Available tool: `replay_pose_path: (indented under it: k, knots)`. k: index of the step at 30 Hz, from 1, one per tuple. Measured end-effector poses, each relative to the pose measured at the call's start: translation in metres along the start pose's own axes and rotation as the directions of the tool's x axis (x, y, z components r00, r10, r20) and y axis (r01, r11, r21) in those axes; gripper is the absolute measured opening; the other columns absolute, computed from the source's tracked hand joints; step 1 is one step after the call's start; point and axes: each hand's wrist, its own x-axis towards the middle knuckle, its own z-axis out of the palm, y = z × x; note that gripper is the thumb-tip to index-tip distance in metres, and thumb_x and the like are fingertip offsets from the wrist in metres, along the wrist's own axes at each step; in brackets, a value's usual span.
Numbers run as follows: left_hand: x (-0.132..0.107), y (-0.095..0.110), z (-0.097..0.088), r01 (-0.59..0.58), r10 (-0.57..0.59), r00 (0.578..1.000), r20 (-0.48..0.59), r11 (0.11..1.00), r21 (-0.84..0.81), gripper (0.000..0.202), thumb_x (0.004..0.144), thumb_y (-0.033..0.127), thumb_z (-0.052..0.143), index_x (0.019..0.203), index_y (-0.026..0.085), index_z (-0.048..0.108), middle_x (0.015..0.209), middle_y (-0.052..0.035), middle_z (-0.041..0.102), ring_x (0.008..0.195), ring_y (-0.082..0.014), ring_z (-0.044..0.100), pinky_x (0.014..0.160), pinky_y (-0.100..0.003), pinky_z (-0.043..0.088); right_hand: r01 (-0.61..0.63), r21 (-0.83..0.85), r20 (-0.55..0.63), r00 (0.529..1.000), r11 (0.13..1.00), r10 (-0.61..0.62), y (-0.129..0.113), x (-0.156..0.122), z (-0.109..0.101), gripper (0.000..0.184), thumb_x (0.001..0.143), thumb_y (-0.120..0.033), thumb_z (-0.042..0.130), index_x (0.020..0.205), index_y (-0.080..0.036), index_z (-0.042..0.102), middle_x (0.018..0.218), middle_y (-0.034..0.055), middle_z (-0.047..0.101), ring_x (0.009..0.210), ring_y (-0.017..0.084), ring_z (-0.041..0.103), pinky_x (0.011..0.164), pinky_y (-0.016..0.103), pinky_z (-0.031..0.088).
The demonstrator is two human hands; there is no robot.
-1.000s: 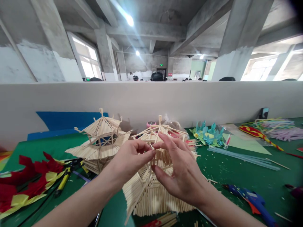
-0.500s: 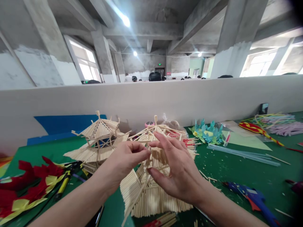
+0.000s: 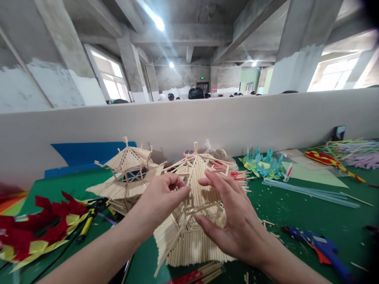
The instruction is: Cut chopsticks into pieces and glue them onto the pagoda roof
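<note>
A two-tier pagoda model made of wooden sticks [image 3: 189, 236] stands on the green table [image 3: 296, 213] in front of me. My left hand [image 3: 161, 199] is curled, its fingertips pinched at the left side of the upper roof. My right hand [image 3: 233, 221] cups the right side of the model, fingers spread, thumb under the upper tier. A second stick pagoda [image 3: 126, 177] stands behind and to the left.
Red and yellow paper shapes [image 3: 35, 232] and yellow-handled pliers [image 3: 87, 223] lie at left. A blue glue gun [image 3: 321, 248] lies at right. Teal paper flowers [image 3: 262, 165], clear tubes and coloured straws [image 3: 352, 152] sit at the back right. A grey partition wall runs behind the table.
My right hand has slid to the right and down, off the roof's peak, uncovering the upper tier. The left hand stays pinched at the roof's left side. The view shifted slightly.
</note>
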Motion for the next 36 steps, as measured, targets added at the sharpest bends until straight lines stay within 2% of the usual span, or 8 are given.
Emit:
replay_pose_path:
  k: [4,8,15,19,22,30,36]
  knots:
    - [-0.001,0.002,0.002,-0.013,0.013,1.000,-0.010,1.000,-0.002,0.014,0.064,0.030,0.053,0.058,0.017,0.051,0.051,0.0055,0.044,0.051,-0.0101,0.037,0.049,-0.023,0.027,0.008,0.005,-0.009,1.000,1.000,-0.008,-0.003,0.008,0.003,0.069,0.072,-0.025,0.056,0.132,-0.017,0.022,0.115,0.0042,0.054,0.108,0.022,0.039,0.093,0.040,0.030]
    - [-0.003,0.001,0.001,-0.036,0.037,0.999,0.005,0.996,-0.078,0.015,0.064,0.030,0.054,0.056,0.017,0.051,0.053,0.0040,0.048,0.054,-0.0114,0.041,0.052,-0.025,0.031,0.017,0.010,0.010,1.000,1.000,-0.017,-0.008,0.016,0.006,0.070,0.073,-0.023,0.055,0.133,-0.016,0.021,0.115,0.0037,0.054,0.107,0.023,0.038,0.091,0.040,0.031]
    - [-0.003,-0.003,0.002,-0.042,0.045,0.999,0.025,0.993,-0.106,0.015,0.066,0.031,0.054,0.061,0.017,0.054,0.058,0.0026,0.050,0.056,-0.0125,0.044,0.053,-0.025,0.033,0.013,0.009,0.024,1.000,1.000,-0.013,-0.010,0.021,0.011,0.070,0.074,-0.020,0.052,0.135,-0.017,0.019,0.109,0.0015,0.059,0.107,0.023,0.038,0.093,0.039,0.027]
    - [-0.006,-0.002,0.000,-0.059,0.059,0.998,-0.002,0.997,-0.039,0.018,0.066,0.034,0.053,0.057,0.018,0.051,0.055,0.0038,0.047,0.054,-0.0122,0.042,0.051,-0.024,0.032,0.029,0.019,0.026,0.999,0.999,-0.030,-0.010,0.019,0.010,0.069,0.074,-0.019,0.052,0.134,-0.016,0.019,0.109,0.0013,0.059,0.106,0.022,0.039,0.093,0.039,0.027]
    - [-0.009,-0.007,-0.002,-0.110,0.112,0.992,-0.053,0.993,0.042,0.020,0.070,0.035,0.051,0.058,0.019,0.048,0.058,0.0034,0.047,0.057,-0.0131,0.043,0.053,-0.025,0.033,0.031,0.018,0.011,0.999,0.999,-0.031,-0.010,0.017,0.009,0.068,0.074,-0.019,0.052,0.134,-0.016,0.019,0.109,0.0007,0.059,0.105,0.021,0.040,0.092,0.038,0.028]
    - [-0.016,-0.027,-0.003,-0.223,0.234,0.965,-0.120,0.970,0.096,0.012,0.076,0.031,0.049,0.080,0.020,0.053,0.077,-0.0009,0.057,0.077,-0.0177,0.052,0.066,-0.029,0.041,0.032,0.004,0.044,0.998,0.999,-0.032,-0.010,0.017,0.008,0.069,0.076,-0.021,0.052,0.135,-0.017,0.017,0.110,-0.0006,0.060,0.106,0.021,0.039,0.091,0.039,0.028]
    - [-0.021,-0.026,-0.002,-0.283,0.304,0.943,-0.134,0.947,0.153,0.009,0.078,0.029,0.050,0.081,0.021,0.052,0.082,-0.0012,0.057,0.082,-0.0183,0.053,0.072,-0.032,0.041,0.037,-0.008,0.059,0.998,0.999,-0.037,-0.010,0.020,0.007,0.070,0.077,-0.021,0.050,0.136,-0.019,0.013,0.110,0.0001,0.059,0.106,0.021,0.040,0.091,0.039,0.027]
